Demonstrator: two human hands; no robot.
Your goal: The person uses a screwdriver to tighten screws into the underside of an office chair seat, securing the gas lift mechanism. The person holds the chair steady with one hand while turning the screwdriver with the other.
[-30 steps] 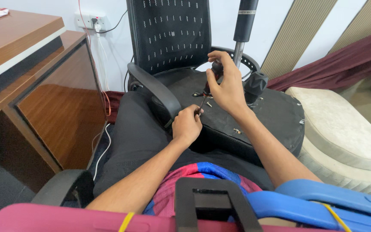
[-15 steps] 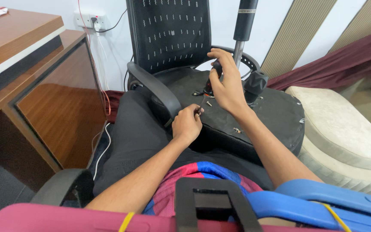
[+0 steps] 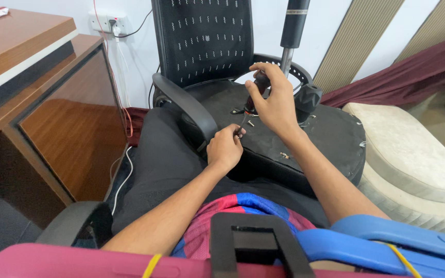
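A screwdriver (image 3: pixel 248 110) stands tilted on the upturned black chair seat (image 3: pixel 330 139). The right hand (image 3: pixel 274 100), at its 1 o'clock, wraps the handle; the left hand (image 3: pixel 225 149), at 7 o'clock, pinches the shaft's tip. Loose screws (image 3: pixel 252 123) lie just beside.

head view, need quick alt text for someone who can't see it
A person's right hand holds a screwdriver upright on the underside of an overturned office chair seat, while the left hand steadies its tip. Loose screws lie on the seat; a wooden desk stands to the left.
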